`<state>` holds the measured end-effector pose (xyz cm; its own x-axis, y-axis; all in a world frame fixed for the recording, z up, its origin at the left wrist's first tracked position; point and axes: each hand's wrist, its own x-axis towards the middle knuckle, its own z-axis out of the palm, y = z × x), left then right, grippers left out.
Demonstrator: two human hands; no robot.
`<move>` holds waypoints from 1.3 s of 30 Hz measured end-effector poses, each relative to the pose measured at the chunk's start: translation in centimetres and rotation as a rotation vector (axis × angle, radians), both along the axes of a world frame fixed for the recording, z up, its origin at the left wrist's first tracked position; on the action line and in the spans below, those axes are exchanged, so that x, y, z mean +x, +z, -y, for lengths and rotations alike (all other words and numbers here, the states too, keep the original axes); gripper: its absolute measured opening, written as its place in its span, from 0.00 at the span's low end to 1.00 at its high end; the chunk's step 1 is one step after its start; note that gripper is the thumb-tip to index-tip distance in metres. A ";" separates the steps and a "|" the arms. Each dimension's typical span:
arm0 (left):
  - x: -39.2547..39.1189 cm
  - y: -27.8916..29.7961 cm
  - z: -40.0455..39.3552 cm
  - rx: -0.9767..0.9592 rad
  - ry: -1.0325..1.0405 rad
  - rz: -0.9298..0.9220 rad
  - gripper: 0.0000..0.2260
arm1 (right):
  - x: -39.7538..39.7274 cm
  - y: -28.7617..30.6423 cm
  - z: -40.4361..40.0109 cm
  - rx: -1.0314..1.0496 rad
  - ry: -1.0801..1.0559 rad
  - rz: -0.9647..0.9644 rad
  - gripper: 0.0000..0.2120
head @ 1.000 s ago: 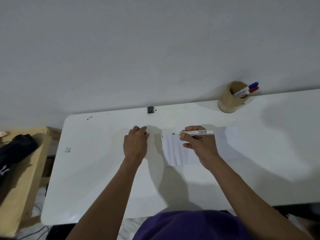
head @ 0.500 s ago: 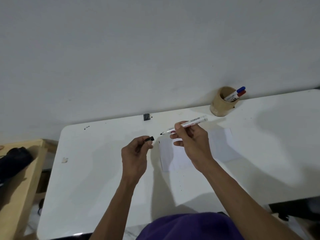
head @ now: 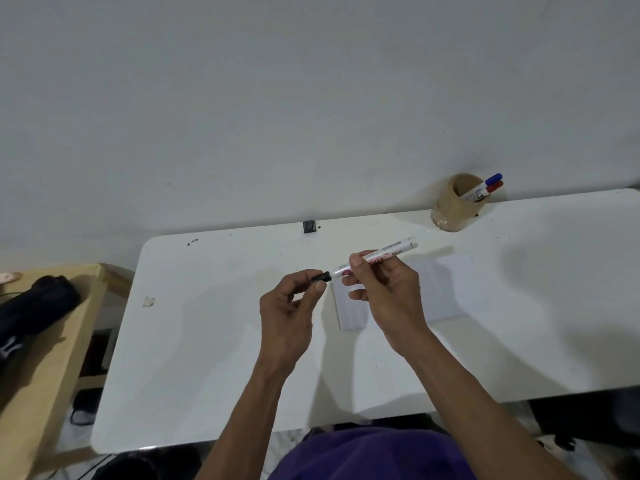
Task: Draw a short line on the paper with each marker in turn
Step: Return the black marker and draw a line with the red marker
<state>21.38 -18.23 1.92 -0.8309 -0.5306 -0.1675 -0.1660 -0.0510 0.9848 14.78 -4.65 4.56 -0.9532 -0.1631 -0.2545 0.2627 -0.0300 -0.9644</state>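
My right hand (head: 384,292) grips a white marker (head: 388,253) above the table, its tip pointing left. A black cap (head: 320,277) is pinched in my left hand (head: 287,313) and sits on or right against the marker's tip. Under my right hand lies a white sheet of paper (head: 440,289), partly hidden by the hand and wrist. At the back right a tan cup (head: 453,206) leans and holds a blue-capped marker (head: 491,179) and a red-capped marker (head: 496,186).
The white table (head: 207,341) stands against a grey wall. A small black block (head: 309,226) sits at its back edge, and a small scrap (head: 149,301) near its left edge. A wooden bench (head: 45,368) with a black bag (head: 31,306) stands to the left.
Both hands rose off the paper. My left hand brought the black cap to the marker's tip, closing the gap seen half a second ago. The view shifted slightly.
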 end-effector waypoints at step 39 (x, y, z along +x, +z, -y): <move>-19.9 1.3 -15.7 -0.461 -0.349 0.171 0.25 | -17.0 1.6 -20.5 0.400 -0.090 -0.526 0.32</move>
